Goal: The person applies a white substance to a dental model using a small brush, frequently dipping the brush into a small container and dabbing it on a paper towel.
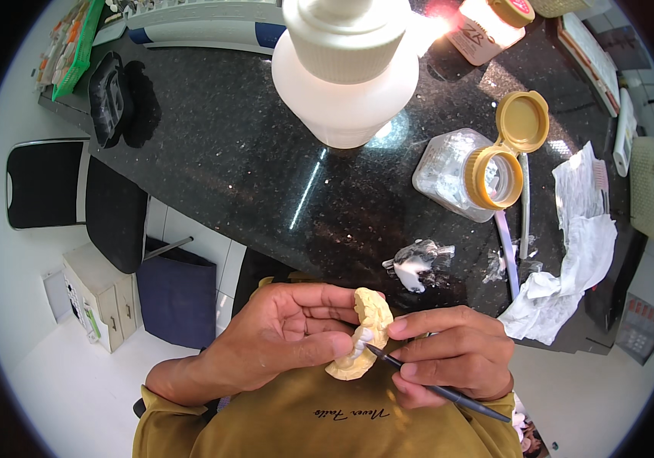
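My left hand grips a yellow dental cast of a tooth arch, its thumb and fingers at the cast's left side. White tooth-shaped pieces sit along the middle of the cast. In my right hand is a slim black pen-shaped tool, held like a pencil. Its tip meets the cast beside the white pieces. The right index finger also touches the cast's right edge. Both hands are just in front of the table's near edge, above my lap.
A dark speckled table bears a large white bottle, an opened clear jar with a gold lid, and a white paste smear. Crumpled tissue and a lilac stick lie right. A black tray is far left.
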`<state>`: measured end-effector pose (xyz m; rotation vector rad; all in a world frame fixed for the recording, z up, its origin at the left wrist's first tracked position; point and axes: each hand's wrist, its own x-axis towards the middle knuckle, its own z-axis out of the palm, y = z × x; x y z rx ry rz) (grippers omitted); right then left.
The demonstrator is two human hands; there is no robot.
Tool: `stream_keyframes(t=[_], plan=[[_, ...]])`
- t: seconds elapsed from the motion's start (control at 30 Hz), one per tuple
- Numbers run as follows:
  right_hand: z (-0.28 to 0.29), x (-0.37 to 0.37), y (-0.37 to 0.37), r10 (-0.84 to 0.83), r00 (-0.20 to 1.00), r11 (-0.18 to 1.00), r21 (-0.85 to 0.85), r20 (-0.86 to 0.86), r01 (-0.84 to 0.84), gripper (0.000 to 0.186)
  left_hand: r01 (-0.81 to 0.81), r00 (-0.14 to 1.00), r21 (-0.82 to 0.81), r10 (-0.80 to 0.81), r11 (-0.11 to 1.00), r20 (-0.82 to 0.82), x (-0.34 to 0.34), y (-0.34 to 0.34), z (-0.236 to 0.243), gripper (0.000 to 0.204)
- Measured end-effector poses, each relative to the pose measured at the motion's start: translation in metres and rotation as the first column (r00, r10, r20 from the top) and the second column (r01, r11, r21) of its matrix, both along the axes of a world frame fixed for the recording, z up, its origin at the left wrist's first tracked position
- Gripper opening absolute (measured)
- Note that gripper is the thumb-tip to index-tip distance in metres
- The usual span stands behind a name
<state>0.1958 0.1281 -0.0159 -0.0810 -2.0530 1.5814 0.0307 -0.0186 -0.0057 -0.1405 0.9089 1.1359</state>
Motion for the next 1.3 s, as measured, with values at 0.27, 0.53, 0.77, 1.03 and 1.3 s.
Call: stream_keyframes(t=[0.27,0.53,0.77,1.03,1.3], plan=[[-0.006,0.003,0.001,-0.009,0.998,0.999,-0.031,-0.069,0.007,0.019,0.017,1.0,0.018,-0.017,1.0,-0.02,0.001,-0.001,-0.003,0.055],[0.004,0.036,0.005,-0.238,0.97,0.953,-0.181,0.05,0.243,0.027,-0.006,0.999,0.067,0.004,0.998,0.036,0.0,0.002,-0.001,0.062],[0.005,0.029,-0.004,-0.249,0.967,0.968,0.051,0.058,0.246,0.025,-0.059,0.989,0.155,0.038,0.986,0.14,0.002,-0.005,-0.013,0.061],[0.006,0.022,-0.015,-0.197,0.969,0.96,0.229,0.148,0.16,0.021,-0.107,0.981,0.194,0.072,0.975,0.18,0.007,-0.006,-0.02,0.06],[0.005,0.047,-0.02,-0.438,0.892,0.899,0.063,0.112,0.434,0.017,-0.127,0.971,0.275,0.064,0.953,0.229,0.006,-0.009,-0.022,0.052]])
